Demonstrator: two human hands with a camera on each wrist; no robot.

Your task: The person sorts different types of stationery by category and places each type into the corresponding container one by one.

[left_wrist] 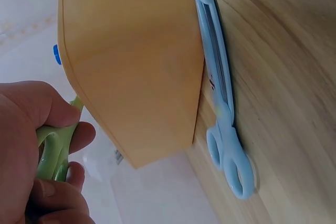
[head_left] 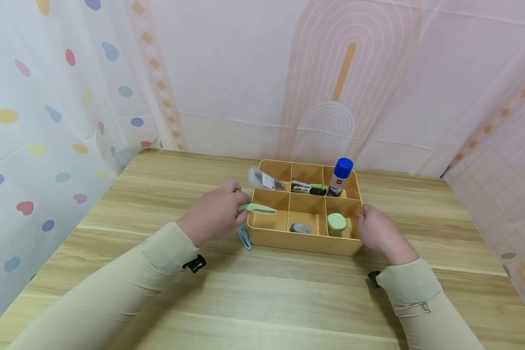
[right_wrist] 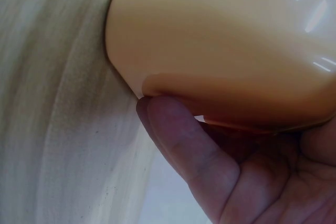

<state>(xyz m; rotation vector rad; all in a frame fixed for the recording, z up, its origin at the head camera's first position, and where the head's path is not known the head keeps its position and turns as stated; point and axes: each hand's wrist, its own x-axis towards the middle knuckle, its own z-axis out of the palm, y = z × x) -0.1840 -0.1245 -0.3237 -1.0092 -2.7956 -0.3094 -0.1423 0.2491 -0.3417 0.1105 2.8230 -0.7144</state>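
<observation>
Left hand (head_left: 214, 214) fingers curled round green plastic scissors (head_left: 257, 208) over smooth yellow divided box (head_left: 304, 243) on woodgrain counter (head_left: 262, 301), right hand (head_left: 382, 233) gripping box's rounded corner, blue scissors (left_wrist: 223, 93) flat alongside

surface: you have pale wood-grain planks (head_left: 288, 301).
organizer: yellow box (head_left: 304, 243), far centre.
scissors: blue pair (head_left: 244, 237), touching its left wall.
</observation>
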